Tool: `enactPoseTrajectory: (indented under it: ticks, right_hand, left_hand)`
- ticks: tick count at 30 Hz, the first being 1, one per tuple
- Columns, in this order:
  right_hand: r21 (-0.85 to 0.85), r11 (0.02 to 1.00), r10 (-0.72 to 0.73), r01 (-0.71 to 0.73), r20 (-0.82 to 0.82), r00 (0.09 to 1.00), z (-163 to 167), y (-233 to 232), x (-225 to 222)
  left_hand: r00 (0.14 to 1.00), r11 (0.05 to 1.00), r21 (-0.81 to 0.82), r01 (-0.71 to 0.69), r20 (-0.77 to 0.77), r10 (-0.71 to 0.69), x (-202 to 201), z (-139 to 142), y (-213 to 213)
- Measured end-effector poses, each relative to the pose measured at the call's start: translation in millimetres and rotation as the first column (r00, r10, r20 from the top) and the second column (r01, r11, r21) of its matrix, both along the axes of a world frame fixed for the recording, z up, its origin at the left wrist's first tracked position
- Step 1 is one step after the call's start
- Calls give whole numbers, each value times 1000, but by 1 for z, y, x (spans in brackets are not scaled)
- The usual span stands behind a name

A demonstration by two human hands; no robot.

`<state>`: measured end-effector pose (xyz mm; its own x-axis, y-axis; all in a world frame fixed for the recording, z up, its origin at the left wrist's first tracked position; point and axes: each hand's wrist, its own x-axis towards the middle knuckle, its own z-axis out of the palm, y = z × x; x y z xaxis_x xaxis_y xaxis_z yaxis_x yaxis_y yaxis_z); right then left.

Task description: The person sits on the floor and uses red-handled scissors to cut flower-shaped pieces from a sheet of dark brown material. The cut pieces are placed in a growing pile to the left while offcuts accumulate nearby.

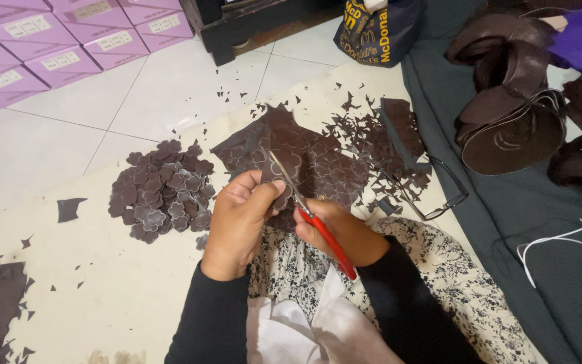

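Looking down, we see our left hand (239,214), its grip pinched on a dark brown leather sheet (304,162) stamped with flower outlines, held above our lap. Our right hand (335,232) grips red-handled scissors (308,212), blades narrowly parted at the sheet's edge. Cut flower shapes (163,192) are piled on the floor, left of the hands

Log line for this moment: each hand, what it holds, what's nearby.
left hand: holds dark brown sheet | right hand: red-handled scissors, blades at sheet | left of hands: pile of cut flower shapes
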<state>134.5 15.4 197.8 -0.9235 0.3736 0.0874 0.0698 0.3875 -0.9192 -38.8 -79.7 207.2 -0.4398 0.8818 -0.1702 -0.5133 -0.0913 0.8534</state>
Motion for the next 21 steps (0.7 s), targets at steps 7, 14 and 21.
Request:
enactPoseTrajectory:
  ticks: [7, 14, 21]
  right_hand:
    - [-43, 997, -63, 67, 99, 993, -3, 0, -1]
    - [-33, 999, -30, 33, 91, 995, -3, -1, -1]
    - [69, 997, -23, 19, 55, 998, -2, 0, -1]
  left_hand:
    - [1000, 999, -36, -4, 5, 5, -2, 2, -2]
    - [1000, 1000, -21, -5, -9, 5, -3, 4, -4]
    - [998, 999, -40, -25, -57, 23, -7, 6, -7]
